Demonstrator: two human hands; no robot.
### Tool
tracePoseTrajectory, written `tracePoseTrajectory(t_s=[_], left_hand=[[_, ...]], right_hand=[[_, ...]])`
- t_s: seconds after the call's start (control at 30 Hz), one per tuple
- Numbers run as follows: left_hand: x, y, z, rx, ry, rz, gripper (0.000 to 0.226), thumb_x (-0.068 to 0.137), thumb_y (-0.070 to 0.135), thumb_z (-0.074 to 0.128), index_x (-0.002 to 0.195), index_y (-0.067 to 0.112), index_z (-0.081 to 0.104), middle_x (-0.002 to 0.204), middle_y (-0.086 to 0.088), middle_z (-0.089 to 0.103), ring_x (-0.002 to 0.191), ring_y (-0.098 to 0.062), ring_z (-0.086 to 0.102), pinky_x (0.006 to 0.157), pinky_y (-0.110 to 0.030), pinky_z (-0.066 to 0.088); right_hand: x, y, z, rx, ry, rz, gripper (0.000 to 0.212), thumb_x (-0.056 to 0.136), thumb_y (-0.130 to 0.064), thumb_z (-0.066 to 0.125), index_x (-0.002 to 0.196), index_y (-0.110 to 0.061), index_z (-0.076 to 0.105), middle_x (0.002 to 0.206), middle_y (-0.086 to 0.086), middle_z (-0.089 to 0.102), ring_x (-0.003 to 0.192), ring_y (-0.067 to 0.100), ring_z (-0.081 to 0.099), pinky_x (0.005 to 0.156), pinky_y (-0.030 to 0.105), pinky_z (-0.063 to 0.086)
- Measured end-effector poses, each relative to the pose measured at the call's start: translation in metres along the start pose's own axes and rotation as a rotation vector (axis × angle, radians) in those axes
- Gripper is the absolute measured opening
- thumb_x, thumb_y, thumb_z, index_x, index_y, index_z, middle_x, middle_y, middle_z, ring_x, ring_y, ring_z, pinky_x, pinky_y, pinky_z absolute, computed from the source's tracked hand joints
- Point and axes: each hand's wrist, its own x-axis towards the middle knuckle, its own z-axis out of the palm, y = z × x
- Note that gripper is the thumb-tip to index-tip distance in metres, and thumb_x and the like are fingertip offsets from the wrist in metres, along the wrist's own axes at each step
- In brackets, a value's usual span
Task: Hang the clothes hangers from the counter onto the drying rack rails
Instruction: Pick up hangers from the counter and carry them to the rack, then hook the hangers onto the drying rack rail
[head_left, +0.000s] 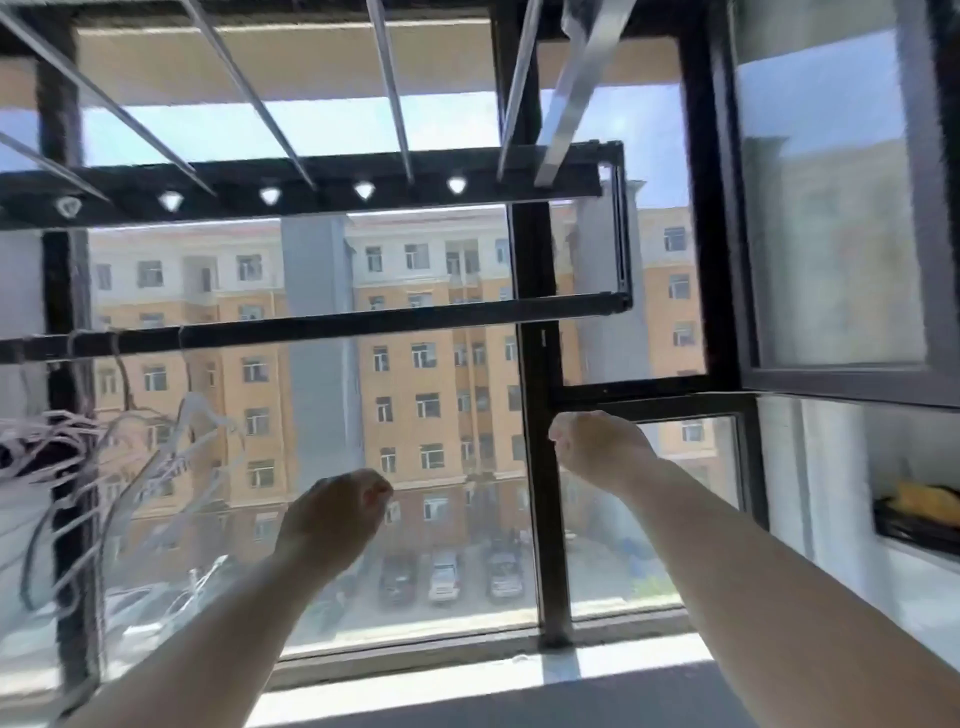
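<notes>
A black drying rack hangs in front of the window, with a lower rail (363, 319) and an upper bar (311, 182) pierced with holes. Several white clothes hangers (171, 457) hang from the lower rail at the far left, blurred. My left hand (332, 517) is raised below the rail, fingers curled, holding nothing. My right hand (597, 447) is raised further right, near the window frame, fingers also curled and empty. Both hands are apart from the hangers and the rail.
Silver rods (395, 93) run overhead from the rack toward me. A window sash (831, 384) stands open at the right. A dark shelf with something yellow (919, 512) sits at the right edge. The window sill (467, 660) runs below.
</notes>
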Motion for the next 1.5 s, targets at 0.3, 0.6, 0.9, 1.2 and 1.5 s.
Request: tracePoseTrajectory(t_s=[0.3,0.6,0.9,1.2,1.5], left_hand=[[-0.061,0.107,0.097,-0.171,-0.385,0.181,0.021,0.093,0.022,0.046,0.092,0.028,0.066,0.099,0.000,0.070,0.092,-0.019,0.063,0.075,-0.025,0.046],[-0.108,0.305,0.163,-0.343,-0.518,0.363,0.021,0.091,0.016,0.047,0.089,0.025,0.066,0.090,0.000,0.070,0.086,-0.021,0.063,0.067,-0.022,0.043],[-0.200,0.523,0.249,-0.504,-0.745,0.426,0.023,0.092,0.018,0.041,0.091,0.030,0.061,0.084,0.009,0.062,0.085,-0.014,0.060,0.063,-0.021,0.042],[-0.247,0.624,0.297,-0.435,-0.857,0.464,0.020,0.093,0.023,0.038,0.083,0.031,0.052,0.106,0.004,0.060,0.089,-0.015,0.057,0.070,-0.022,0.041],[-0.248,0.709,0.354,-0.510,-0.762,0.461,0.025,0.094,0.022,0.040,0.105,0.023,0.062,0.124,0.005,0.054,0.113,-0.016,0.051,0.084,-0.026,0.041]], right_hand=[[-0.142,0.129,-0.005,-0.053,-0.166,0.330,0.032,0.095,-0.012,0.033,0.116,-0.017,0.056,0.119,0.006,0.059,0.106,0.026,0.055,0.083,0.031,0.043],[-0.281,0.309,-0.055,-0.100,-0.148,0.692,0.033,0.095,-0.014,0.033,0.119,-0.017,0.055,0.125,0.005,0.056,0.112,0.025,0.052,0.087,0.028,0.041],[-0.400,0.500,-0.086,-0.149,-0.077,0.918,0.027,0.094,-0.015,0.039,0.111,-0.014,0.060,0.117,0.006,0.060,0.107,0.024,0.055,0.079,0.024,0.041],[-0.477,0.592,-0.071,-0.227,0.051,0.976,0.035,0.095,-0.013,0.038,0.128,-0.013,0.048,0.132,0.001,0.046,0.124,0.018,0.036,0.095,0.022,0.034],[-0.466,0.663,-0.046,-0.271,-0.021,0.881,0.036,0.094,-0.014,0.046,0.129,-0.003,0.046,0.136,0.009,0.045,0.129,0.023,0.038,0.106,0.026,0.028]])
